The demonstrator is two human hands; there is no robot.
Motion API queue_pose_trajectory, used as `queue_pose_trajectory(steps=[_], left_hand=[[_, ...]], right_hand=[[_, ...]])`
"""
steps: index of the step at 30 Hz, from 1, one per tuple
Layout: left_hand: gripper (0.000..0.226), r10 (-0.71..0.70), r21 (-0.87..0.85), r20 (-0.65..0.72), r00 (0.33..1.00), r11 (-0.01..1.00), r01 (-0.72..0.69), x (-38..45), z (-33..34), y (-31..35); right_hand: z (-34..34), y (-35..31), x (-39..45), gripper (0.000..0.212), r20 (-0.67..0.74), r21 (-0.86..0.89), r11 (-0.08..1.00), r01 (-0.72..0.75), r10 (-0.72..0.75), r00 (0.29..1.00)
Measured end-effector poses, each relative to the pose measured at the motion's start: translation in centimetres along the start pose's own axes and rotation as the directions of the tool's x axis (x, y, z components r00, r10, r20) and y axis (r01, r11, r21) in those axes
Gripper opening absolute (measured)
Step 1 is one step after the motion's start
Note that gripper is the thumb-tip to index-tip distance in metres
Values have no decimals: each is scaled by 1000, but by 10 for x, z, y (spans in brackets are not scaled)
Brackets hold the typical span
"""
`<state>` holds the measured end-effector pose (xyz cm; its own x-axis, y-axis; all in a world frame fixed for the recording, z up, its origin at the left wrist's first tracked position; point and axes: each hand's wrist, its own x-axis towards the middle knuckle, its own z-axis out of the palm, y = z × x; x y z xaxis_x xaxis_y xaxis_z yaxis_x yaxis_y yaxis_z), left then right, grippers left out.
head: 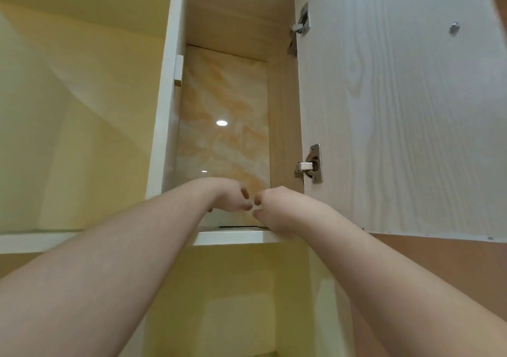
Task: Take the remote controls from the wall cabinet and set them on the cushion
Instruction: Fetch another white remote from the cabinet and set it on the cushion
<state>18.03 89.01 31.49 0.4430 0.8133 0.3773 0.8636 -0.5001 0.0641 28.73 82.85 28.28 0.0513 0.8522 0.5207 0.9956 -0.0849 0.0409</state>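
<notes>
I look up into the open wall cabinet (230, 237), whose back panel is glossy and marbled. Both my arms reach over its bottom shelf edge. My left hand (229, 195) and my right hand (274, 206) lie side by side just inside, fingers curled, fingertips nearly touching. A thin dark strip (238, 226) shows on the shelf between my wrists; I cannot tell whether it is a remote control. The shelf's edge hides its surface and whatever lies under my hands. No cushion is in view.
The cabinet door (397, 110) stands swung open to the right, with two metal hinges (311, 164) on its inner side. A white cabinet side panel (164, 110) rises on the left. Yellow wall lies left and below.
</notes>
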Motion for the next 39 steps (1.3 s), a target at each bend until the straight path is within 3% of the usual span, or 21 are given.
queue_pose_trajectory(steps=[5,11,21,29,39], left_hand=[[41,-18,-215,52,998,976,29,17,12,0],[47,-82,-190,29,996,978,86,19,13,-5],[53,-123,-384,34,992,915,126,18,14,-7],[64,-151,-326,104,983,929,178,10,12,-4],[60,-256,-424,77,964,866,264,9,17,-12]], right_hand=[[0,-7,14,35,140,-145,989,-12,32,990],[6,-8,17,32,162,-133,991,-17,39,986],[7,-7,8,47,88,113,991,70,-81,993],[5,-2,-5,37,44,324,941,98,-118,992],[-3,-5,-13,56,111,126,990,-56,42,993]])
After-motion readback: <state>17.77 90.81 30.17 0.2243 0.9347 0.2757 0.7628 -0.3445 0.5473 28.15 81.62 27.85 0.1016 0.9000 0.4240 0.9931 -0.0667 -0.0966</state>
